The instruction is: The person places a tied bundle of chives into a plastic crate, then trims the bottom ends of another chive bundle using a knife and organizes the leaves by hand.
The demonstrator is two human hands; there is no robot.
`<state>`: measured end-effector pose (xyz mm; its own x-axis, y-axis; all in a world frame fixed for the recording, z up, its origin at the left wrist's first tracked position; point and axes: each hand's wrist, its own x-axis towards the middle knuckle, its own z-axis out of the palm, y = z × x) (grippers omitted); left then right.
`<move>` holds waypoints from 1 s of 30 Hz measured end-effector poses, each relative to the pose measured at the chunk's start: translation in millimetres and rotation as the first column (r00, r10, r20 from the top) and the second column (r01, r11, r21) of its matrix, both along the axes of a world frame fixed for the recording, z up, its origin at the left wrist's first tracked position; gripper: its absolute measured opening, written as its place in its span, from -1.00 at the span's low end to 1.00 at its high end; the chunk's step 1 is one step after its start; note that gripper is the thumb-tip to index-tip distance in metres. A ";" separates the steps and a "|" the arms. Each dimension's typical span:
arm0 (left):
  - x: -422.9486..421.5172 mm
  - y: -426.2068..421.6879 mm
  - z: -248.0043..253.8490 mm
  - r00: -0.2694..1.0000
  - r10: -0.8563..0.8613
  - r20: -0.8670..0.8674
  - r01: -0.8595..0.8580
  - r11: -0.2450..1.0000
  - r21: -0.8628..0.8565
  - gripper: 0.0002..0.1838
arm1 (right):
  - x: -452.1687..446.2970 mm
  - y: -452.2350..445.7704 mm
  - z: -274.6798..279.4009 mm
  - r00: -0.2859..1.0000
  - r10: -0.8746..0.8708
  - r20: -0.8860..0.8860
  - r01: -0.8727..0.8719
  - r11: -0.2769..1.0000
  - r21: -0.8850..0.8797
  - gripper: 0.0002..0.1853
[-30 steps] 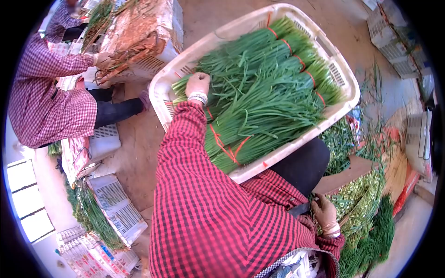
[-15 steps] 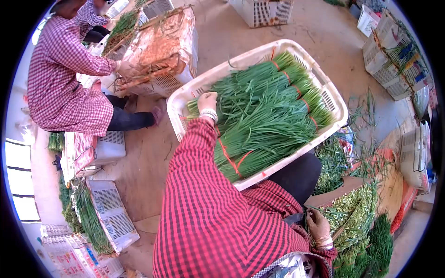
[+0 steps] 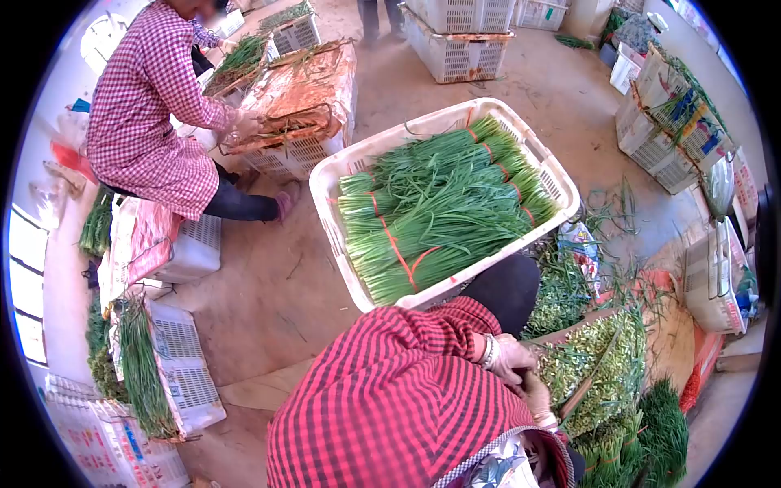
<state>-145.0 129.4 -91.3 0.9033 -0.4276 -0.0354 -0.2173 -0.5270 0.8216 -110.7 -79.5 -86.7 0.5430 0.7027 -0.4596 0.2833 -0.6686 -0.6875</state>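
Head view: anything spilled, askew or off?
Loose green leaves lie scattered on the floor right of the open plastic crate, outside any container, so they look spilled. The banded bundles inside look orderly.

Your left hand [image 3: 506, 356] partly covers your right hand [image 3: 537, 396], hiding whether either holds anything, your knee [image 3: 511, 286] hides some of the crate [image 3: 332, 236], the co-worker's hands [image 3: 244, 124] blur, and the top edge cuts a standing person [image 3: 371, 18] to the legs.
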 end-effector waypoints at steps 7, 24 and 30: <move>5.4 -3.7 -10.7 0.993 0.004 -0.119 0.012 0.991 0.136 -0.61 | -23.2 -47.1 -71.0 0.836 -0.154 -0.526 0.323 0.914 0.247 -0.48; 4.5 -15.3 -25.4 0.997 -0.039 -0.072 0.059 0.953 0.296 -0.62 | -27.2 -53.5 -49.5 0.966 -0.166 -0.199 0.212 0.947 0.243 -0.54; 4.3 -17.1 -23.1 0.996 -0.016 -0.083 0.040 0.954 0.297 -0.64 | -26.4 -56.8 -52.1 0.971 -0.168 -0.169 0.201 0.958 0.206 -0.54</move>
<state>-140.8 112.3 -114.3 0.8805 -0.4115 -0.2354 -0.1762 -0.7451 0.6433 -137.0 -136.2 -138.7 0.6101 0.6895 -0.3903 0.0533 -0.5272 -0.8480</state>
